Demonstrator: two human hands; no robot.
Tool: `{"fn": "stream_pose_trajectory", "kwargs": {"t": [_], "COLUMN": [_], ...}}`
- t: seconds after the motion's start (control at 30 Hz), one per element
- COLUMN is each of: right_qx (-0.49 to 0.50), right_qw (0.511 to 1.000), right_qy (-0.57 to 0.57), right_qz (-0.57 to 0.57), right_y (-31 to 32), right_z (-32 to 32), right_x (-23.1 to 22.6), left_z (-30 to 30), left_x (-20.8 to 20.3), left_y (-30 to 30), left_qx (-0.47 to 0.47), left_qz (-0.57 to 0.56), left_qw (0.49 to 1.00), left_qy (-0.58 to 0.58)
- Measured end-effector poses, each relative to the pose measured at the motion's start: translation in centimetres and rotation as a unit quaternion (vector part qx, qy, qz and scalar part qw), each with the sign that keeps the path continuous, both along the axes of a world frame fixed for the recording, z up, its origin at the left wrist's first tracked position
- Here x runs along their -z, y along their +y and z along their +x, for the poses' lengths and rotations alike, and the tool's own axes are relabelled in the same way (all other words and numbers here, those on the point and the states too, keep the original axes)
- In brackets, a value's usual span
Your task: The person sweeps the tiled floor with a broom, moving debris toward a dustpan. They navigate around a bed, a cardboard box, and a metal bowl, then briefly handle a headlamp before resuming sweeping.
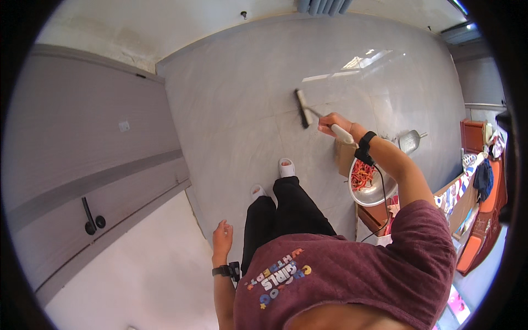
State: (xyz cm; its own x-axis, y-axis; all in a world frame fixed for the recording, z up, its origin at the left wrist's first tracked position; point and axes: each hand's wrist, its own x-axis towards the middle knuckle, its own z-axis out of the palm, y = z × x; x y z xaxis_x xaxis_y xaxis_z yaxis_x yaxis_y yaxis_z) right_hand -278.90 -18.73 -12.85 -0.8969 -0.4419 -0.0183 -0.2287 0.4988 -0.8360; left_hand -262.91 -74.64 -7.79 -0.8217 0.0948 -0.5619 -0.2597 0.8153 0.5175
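Observation:
My right hand is closed around the handle of a broom. The pale end of the handle comes out behind my fist, toward my wrist. Ahead of that hand, the broom's head, pale with dark bristles, meets the grey tiled floor. Down at my left side hangs my left hand, its fingers loosely bent and nothing visible in it. Below my right forearm stands a metal bowl with red chili peppers in it, partly covered by the arm. A grey dustpan lies just past that forearm.
A cardboard box stands beside the bowl. On the left is a grey door with a black handle. Clothes lie over a reddish wooden bench at the right. A grey radiator sits along the far wall.

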Motion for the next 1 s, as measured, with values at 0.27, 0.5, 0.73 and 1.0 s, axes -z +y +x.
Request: {"fn": "stream_pose_trajectory", "kwargs": {"t": [0.27,0.5,0.73,1.0], "right_qx": [0.146,0.362,0.646,0.804], "right_qw": [0.985,0.928,0.741,0.559], "right_qy": [0.075,0.044,-0.03,-0.075], "right_qz": [0.054,-0.075,-0.181,-0.188], "right_y": [1.0,-2.0,-10.0,-13.8], "right_z": [-0.5,3.1,8.0,8.7], "right_x": [-4.8,-12.1,-13.4,-4.9], "left_z": [-6.9,-21.3,-40.3,-47.0], "left_x": [1.4,4.3,2.6,1.8], "left_y": [-1.7,-2.3,2.5,8.1], "left_qx": [0.125,0.244,0.283,0.395], "left_qz": [-0.039,0.003,-0.015,-0.016], "left_qw": [0.991,0.968,0.957,0.917], "left_qy": [-0.005,0.063,0.06,0.048]}}
